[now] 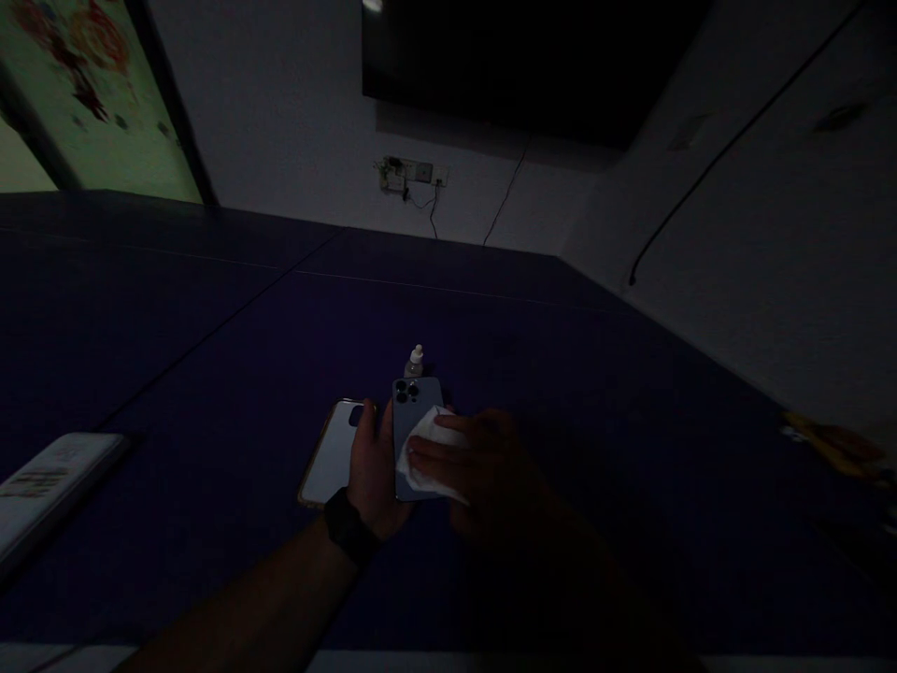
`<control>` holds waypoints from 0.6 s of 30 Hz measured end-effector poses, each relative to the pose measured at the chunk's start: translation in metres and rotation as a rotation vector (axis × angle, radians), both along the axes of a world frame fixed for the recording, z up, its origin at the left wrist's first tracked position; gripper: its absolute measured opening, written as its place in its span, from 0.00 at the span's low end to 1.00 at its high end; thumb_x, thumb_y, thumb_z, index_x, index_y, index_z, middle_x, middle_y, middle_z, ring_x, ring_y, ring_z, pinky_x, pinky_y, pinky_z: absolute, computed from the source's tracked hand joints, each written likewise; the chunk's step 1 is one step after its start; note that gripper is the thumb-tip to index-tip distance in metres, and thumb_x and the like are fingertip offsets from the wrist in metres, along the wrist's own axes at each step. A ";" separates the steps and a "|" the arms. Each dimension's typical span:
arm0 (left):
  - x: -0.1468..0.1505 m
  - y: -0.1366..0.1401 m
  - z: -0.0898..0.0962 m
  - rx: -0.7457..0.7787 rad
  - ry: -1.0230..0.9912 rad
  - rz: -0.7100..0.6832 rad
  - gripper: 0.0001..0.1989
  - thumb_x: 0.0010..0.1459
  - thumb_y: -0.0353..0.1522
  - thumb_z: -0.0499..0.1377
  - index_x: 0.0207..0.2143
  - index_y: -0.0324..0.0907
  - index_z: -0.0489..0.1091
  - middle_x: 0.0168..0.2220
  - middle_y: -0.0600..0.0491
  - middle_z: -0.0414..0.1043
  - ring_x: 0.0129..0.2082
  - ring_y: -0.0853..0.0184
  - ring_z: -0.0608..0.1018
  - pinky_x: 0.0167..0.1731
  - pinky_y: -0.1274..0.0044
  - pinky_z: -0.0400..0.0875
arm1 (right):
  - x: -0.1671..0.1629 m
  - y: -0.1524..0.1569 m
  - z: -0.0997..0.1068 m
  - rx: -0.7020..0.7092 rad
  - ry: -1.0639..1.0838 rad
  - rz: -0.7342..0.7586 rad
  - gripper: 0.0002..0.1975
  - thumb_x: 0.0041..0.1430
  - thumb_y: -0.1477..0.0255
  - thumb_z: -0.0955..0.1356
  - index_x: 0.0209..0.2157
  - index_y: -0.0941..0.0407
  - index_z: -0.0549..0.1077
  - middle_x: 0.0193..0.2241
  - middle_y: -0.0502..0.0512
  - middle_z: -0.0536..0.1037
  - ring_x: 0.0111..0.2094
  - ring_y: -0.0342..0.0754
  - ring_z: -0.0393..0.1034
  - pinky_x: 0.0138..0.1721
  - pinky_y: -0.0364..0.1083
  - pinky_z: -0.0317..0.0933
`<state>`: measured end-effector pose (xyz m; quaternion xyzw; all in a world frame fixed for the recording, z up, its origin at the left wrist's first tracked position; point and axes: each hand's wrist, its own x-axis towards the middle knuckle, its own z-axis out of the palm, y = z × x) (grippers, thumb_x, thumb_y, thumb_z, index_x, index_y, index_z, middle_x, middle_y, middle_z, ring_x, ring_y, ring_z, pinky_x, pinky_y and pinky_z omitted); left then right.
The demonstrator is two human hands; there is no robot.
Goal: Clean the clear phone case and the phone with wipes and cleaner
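Note:
A bluish-grey smartphone (416, 425) lies back up in my left hand (373, 467), its camera lenses at the top left corner. My left fingers close around its edge, and a dark watch sits on that wrist. My right hand (483, 458) presses a white tissue (431, 458) against the lower right part of the phone's back. To the left, a clear phone case (333, 458) rests on the dark blue surface, partly behind my left thumb. Just beyond the phone's top stands a small dropper bottle (416, 359) with a white cap.
A long white box (60, 477) lies at the left on the dark blue surface (231, 374). Sockets with plugs and cables (406, 175) are on the wall beneath a large dark screen (519, 65). Something yellow (831, 444) lies at the far right. The room is dim.

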<state>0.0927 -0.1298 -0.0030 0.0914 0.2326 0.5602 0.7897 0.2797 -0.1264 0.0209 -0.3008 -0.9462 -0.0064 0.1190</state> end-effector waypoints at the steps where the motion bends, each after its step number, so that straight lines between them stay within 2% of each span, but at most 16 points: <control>1: 0.000 0.000 0.000 -0.009 0.005 0.007 0.32 0.74 0.52 0.44 0.68 0.44 0.67 0.53 0.43 0.82 0.51 0.54 0.84 0.57 0.63 0.74 | -0.002 0.000 0.000 -0.001 -0.006 -0.032 0.30 0.62 0.74 0.65 0.65 0.46 0.73 0.68 0.49 0.74 0.70 0.60 0.60 0.61 0.61 0.48; 4: 0.000 0.000 0.001 -0.013 0.005 0.027 0.31 0.75 0.52 0.43 0.67 0.45 0.67 0.53 0.44 0.82 0.51 0.54 0.84 0.59 0.62 0.73 | -0.001 0.000 0.000 0.031 0.011 -0.122 0.30 0.64 0.76 0.63 0.66 0.47 0.72 0.67 0.50 0.76 0.70 0.61 0.60 0.62 0.62 0.47; 6: 0.000 0.001 0.000 -0.020 0.002 0.029 0.31 0.75 0.52 0.43 0.67 0.45 0.68 0.53 0.44 0.82 0.52 0.53 0.83 0.59 0.61 0.73 | 0.002 0.001 0.000 0.035 0.017 -0.081 0.29 0.63 0.76 0.63 0.64 0.47 0.75 0.65 0.50 0.78 0.70 0.61 0.60 0.62 0.62 0.46; 9: 0.000 0.002 0.000 -0.040 -0.010 0.033 0.31 0.75 0.51 0.43 0.66 0.43 0.68 0.51 0.43 0.82 0.51 0.53 0.84 0.57 0.62 0.74 | 0.002 0.000 -0.001 0.012 -0.002 0.027 0.31 0.61 0.77 0.63 0.65 0.48 0.73 0.68 0.49 0.75 0.72 0.59 0.57 0.63 0.61 0.47; 11: -0.001 0.001 0.001 -0.026 -0.026 0.033 0.32 0.75 0.51 0.43 0.68 0.44 0.66 0.52 0.43 0.82 0.51 0.52 0.84 0.57 0.62 0.74 | 0.003 0.000 -0.002 0.012 0.005 0.003 0.33 0.61 0.78 0.63 0.67 0.49 0.72 0.69 0.51 0.74 0.73 0.58 0.57 0.64 0.60 0.48; 14: 0.000 0.000 0.004 0.002 -0.031 0.032 0.32 0.75 0.52 0.43 0.70 0.46 0.64 0.56 0.44 0.80 0.52 0.51 0.83 0.58 0.61 0.74 | 0.007 0.001 -0.002 0.043 0.055 -0.050 0.29 0.61 0.77 0.64 0.63 0.49 0.76 0.64 0.53 0.78 0.72 0.61 0.59 0.64 0.62 0.48; 16: 0.000 0.000 0.005 -0.007 -0.026 0.029 0.33 0.75 0.52 0.41 0.70 0.46 0.64 0.56 0.43 0.80 0.53 0.51 0.83 0.58 0.60 0.73 | 0.007 0.001 -0.001 0.037 0.057 -0.004 0.28 0.60 0.75 0.65 0.60 0.48 0.78 0.62 0.52 0.81 0.71 0.62 0.60 0.63 0.62 0.49; 18: 0.001 0.000 0.005 -0.027 -0.019 0.034 0.33 0.76 0.51 0.41 0.70 0.44 0.64 0.56 0.42 0.80 0.54 0.51 0.83 0.58 0.60 0.73 | 0.004 0.000 -0.001 0.004 0.012 0.032 0.30 0.59 0.75 0.65 0.63 0.47 0.76 0.64 0.51 0.79 0.72 0.61 0.59 0.62 0.62 0.50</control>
